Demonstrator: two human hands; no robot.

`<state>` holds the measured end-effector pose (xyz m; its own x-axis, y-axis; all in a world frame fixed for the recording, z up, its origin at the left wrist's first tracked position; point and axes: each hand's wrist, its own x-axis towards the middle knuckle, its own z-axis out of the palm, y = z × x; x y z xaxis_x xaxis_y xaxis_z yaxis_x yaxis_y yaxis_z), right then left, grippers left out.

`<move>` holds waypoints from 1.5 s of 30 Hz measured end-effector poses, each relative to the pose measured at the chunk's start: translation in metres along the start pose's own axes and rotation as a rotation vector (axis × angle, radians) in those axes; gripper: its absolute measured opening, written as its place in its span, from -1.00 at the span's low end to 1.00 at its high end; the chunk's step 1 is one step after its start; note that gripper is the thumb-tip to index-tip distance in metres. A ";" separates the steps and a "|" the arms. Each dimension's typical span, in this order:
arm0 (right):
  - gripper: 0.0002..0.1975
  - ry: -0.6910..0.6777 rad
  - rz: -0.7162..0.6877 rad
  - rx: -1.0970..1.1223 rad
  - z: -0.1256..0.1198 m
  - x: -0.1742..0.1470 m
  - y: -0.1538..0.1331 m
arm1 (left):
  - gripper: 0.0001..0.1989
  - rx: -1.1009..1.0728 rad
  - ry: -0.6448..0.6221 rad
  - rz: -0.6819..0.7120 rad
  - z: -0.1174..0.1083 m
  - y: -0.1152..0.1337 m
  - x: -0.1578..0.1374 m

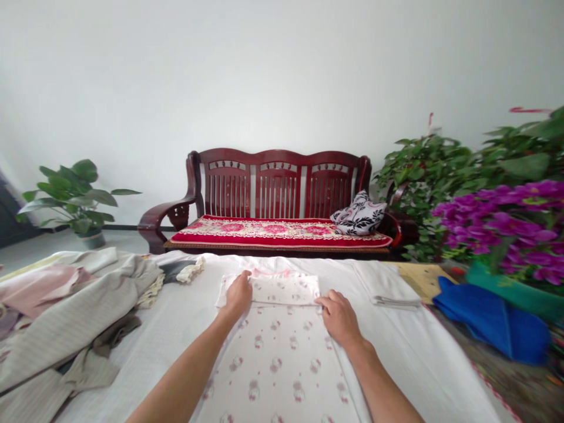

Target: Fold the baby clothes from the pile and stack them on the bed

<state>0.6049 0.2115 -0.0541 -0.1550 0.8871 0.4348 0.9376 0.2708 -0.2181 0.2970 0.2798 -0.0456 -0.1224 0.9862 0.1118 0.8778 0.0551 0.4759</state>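
Handles printed, pink-necked white top (275,352)
Pinches folded edge with right hand (341,317); touches fold with left hand (238,292), cannot tell if pinching.

Garment (275,364): white w/ sm. prints, spread on draped desk (171,346), folded near pink neckline.
L grip (240,294): bare hand at fold's L end.
R grip (339,317): same, R end.
Desk L: clothes pile (88,299).
Bkgd: wooden sofa (277,188), cushion (359,214).

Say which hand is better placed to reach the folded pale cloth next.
Probably the right hand: it is at the right edge of the patterned garment, nearer the folded pale cloth. The left hand is at the garment's left edge, farther away.
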 end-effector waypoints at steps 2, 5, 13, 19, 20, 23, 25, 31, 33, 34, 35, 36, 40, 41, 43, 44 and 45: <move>-0.57 0.001 0.004 0.002 0.000 0.000 0.000 | -0.59 0.028 0.002 0.011 -0.001 0.000 -0.002; -0.57 -0.003 0.008 -0.002 0.000 0.000 0.000 | -0.58 0.076 0.014 0.026 -0.003 0.002 -0.006; -0.59 -0.019 0.019 -0.018 -0.001 0.000 -0.001 | -0.57 0.137 0.059 0.317 -0.007 0.018 -0.015; -0.63 0.050 0.041 0.014 -0.005 -0.002 0.002 | -0.56 0.159 0.003 0.492 0.013 0.021 -0.022; -0.62 0.074 0.048 0.019 -0.006 -0.001 0.002 | -0.54 0.177 -0.012 0.490 0.016 0.019 -0.023; -0.58 0.115 0.061 0.031 -0.011 0.007 0.001 | -0.51 0.215 -0.030 0.485 0.021 0.015 -0.026; -0.56 0.089 0.049 0.023 -0.011 0.017 -0.007 | -0.51 0.227 -0.018 0.486 0.022 0.014 -0.027; -0.44 -0.179 -0.026 -0.034 0.006 0.046 -0.044 | -0.50 0.260 -0.011 0.485 0.023 0.014 -0.028; -0.40 -0.246 -0.024 -0.047 0.015 0.050 -0.046 | -0.49 0.269 -0.007 0.488 0.024 0.014 -0.028; -0.39 -0.279 -0.004 -0.056 0.019 0.050 -0.044 | -0.49 0.273 -0.002 0.488 0.025 0.013 -0.028; -0.38 -0.309 0.023 -0.066 0.023 0.050 -0.041 | -0.49 0.278 0.004 0.488 0.026 0.013 -0.027; -0.37 -0.334 0.048 -0.077 0.026 0.049 -0.036 | -0.49 0.283 0.011 0.485 0.027 0.012 -0.027; -0.33 -0.348 0.082 -0.109 0.035 0.045 -0.020 | -0.49 0.296 0.023 0.473 0.029 0.011 -0.026; -0.33 -0.343 0.084 -0.113 0.035 0.044 -0.018 | -0.48 0.299 0.022 0.468 0.029 0.011 -0.026; -0.33 -0.336 0.097 -0.118 0.036 0.044 -0.017 | -0.47 0.309 0.019 0.450 0.028 0.011 -0.027; -0.33 -0.334 0.104 -0.119 0.036 0.044 -0.017 | -0.46 0.316 0.020 0.439 0.027 0.011 -0.028; -0.33 -0.331 0.110 -0.119 0.036 0.044 -0.017 | -0.46 0.325 0.021 0.430 0.025 0.012 -0.029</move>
<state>0.5706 0.2590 -0.0625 -0.1255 0.9866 0.1040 0.9808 0.1391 -0.1363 0.3225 0.2559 -0.0653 0.2732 0.9273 0.2560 0.9484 -0.3041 0.0894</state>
